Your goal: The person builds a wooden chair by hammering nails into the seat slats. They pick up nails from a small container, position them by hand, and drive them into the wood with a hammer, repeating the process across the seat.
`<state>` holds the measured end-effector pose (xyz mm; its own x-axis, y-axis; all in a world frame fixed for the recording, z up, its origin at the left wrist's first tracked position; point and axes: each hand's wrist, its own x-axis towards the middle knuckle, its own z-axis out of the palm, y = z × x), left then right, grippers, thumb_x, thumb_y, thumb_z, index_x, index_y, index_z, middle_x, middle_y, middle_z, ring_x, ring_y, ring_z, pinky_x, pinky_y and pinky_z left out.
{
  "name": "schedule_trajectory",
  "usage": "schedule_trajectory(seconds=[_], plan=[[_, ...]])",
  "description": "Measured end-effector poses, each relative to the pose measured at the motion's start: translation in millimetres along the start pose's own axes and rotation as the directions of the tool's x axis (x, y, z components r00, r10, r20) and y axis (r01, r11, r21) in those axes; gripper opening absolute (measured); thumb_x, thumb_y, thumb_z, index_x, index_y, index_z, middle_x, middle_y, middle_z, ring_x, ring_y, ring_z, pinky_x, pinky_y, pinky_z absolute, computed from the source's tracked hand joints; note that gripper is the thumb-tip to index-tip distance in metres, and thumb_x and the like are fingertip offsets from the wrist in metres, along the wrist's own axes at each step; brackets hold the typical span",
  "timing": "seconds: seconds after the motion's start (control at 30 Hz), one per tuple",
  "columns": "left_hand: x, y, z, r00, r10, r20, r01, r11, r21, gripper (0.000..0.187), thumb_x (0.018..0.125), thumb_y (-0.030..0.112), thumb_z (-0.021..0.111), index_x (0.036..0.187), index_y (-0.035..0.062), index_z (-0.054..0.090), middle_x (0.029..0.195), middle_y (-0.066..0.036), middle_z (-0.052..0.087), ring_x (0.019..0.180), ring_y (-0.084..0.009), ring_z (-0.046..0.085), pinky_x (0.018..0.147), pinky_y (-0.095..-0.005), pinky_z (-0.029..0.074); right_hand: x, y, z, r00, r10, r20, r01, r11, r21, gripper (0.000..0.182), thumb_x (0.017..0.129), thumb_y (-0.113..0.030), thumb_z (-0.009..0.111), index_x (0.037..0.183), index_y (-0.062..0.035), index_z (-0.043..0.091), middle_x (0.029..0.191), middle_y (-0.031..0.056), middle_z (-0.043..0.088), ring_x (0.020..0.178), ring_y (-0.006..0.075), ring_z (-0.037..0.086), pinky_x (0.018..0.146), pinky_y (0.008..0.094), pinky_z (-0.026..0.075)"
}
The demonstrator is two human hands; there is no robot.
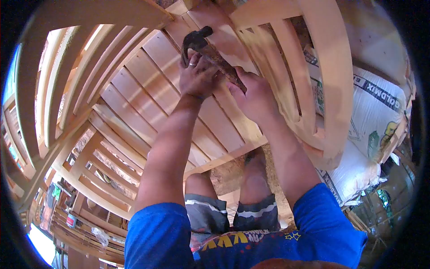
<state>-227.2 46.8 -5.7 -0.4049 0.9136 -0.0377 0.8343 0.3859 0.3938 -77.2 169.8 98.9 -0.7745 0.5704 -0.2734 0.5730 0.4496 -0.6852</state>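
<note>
One hammer [218, 59] slants at upper centre, over the pale planks of one wooden seat [154, 101]. Of two hands, the right hand [254, 96] clenches its handle; the left hand [198, 78], wearing one ring [192, 64], has fingers curled near its head, their grip partly hidden. Printed sacks [374, 96] lie at right; slatted woodwork [96, 168] fills the left.

**Hammer [210, 50] over the slatted seat [156, 48]**

We hold it above the seat, our ringed left hand [197, 77] near its head, our right hand [256, 95] around the handle. White printed sacks [374, 101] lie right of the seat.
</note>
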Motion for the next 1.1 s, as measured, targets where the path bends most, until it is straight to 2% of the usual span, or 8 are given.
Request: schedule_trajectory(seconds=[0.13,0.23,0.33,0.53,0.73,0.9,1.0,1.1], plan=[[-3,3,-7,0.997,0.026,0.070,-0.033,0.994,0.104,0.038,0.080,0.046,0.078,0.115,0.0327,0.076,0.138,-0.004,0.062,0.139,-0.0313,0.050,0.115,-0.0622,0.036,-5,-9,-10,0.999,-0.030,0.019,0.030,0.999,0.033,0.047,0.092,-0.022,0.076,0.129,0.0050,0.065,0.094,0.0227,0.070,0.084,0.0402,0.069,0.074,0.0473,0.055],[-1,3,6,0.996,-0.025,0.089,0.014,0.993,0.118,0.032,0.081,0.042,0.077,0.111,0.0301,0.078,0.138,-0.006,0.062,0.140,-0.0330,0.049,0.117,-0.0531,0.039,-2,-4,-10,0.999,-0.024,0.028,0.023,1.000,0.018,0.047,0.092,-0.022,0.076,0.129,0.0046,0.065,0.093,0.0228,0.070,0.083,0.0401,0.069,0.074,0.0471,0.055],[0,7,-12,0.989,-0.035,0.141,0.014,0.989,0.148,0.033,0.080,0.042,0.077,0.111,0.0302,0.078,0.136,-0.006,0.063,0.140,-0.0337,0.048,0.116,-0.0537,0.039,0,-8,-3,1.000,-0.009,0.021,0.009,1.000,-0.005,0.046,0.092,-0.023,0.076,0.128,0.0039,0.065,0.093,0.0232,0.070,0.083,0.0403,0.069,0.074,0.0471,0.055],[0,8,-6,1.000,-0.027,-0.004,0.027,0.999,0.036,0.032,0.079,0.043,0.078,0.108,0.0298,0.079,0.133,-0.006,0.064,0.138,-0.0315,0.049,0.112,-0.0577,0.040,4,-2,-8,0.998,0.040,0.042,-0.040,0.999,0.010,0.044,0.092,-0.022,0.075,0.127,0.0033,0.065,0.091,0.0237,0.069,0.082,0.0410,0.068,0.074,0.0470,0.054],[3,6,-1,0.999,0.001,-0.036,0.002,0.996,0.087,0.029,0.079,0.042,0.079,0.105,0.0291,0.078,0.130,-0.001,0.063,0.134,-0.0268,0.051,0.104,-0.0597,0.041,-5,-9,-12,0.999,-0.027,0.040,0.026,0.999,0.033,0.044,0.093,-0.023,0.074,0.127,0.0041,0.064,0.093,0.0257,0.069,0.084,0.0421,0.068,0.074,0.0481,0.055],[5,5,-11,0.999,0.001,-0.038,0.000,1.000,0.024,0.039,0.081,0.038,0.076,0.117,0.0266,0.075,0.140,0.000,0.061,0.140,-0.0270,0.049,0.113,-0.0557,0.039,9,-6,-11,0.993,0.086,0.080,-0.088,0.996,0.022,0.048,0.094,-0.026,0.073,0.129,0.0051,0.062,0.098,0.0281,0.069,0.089,0.0442,0.069,0.078,0.0499,0.056],[0,3,-1,1.000,0.002,-0.019,-0.002,1.000,-0.003,0.038,0.081,0.038,0.076,0.117,0.0258,0.076,0.144,-0.001,0.061,0.139,-0.0281,0.050,0.115,-0.0540,0.038,1,-14,-15,0.997,-0.049,0.057,0.045,0.996,0.080,0.048,0.094,-0.026,0.073,0.129,0.0044,0.061,0.098,0.0277,0.069,0.091,0.0439,0.069,0.079,0.0501,0.056],[0,7,-4,0.993,-0.058,0.100,0.048,0.994,0.103,0.038,0.081,0.037,0.074,0.118,0.0257,0.076,0.140,-0.001,0.064,0.138,-0.0289,0.052,0.118,-0.0508,0.036,6,-1,-6,0.999,-0.013,0.051,0.011,0.999,0.051,0.046,0.092,-0.021,0.075,0.129,0.0044,0.063,0.094,0.0234,0.070,0.083,0.0379,0.070,0.073,0.0438,0.055]])
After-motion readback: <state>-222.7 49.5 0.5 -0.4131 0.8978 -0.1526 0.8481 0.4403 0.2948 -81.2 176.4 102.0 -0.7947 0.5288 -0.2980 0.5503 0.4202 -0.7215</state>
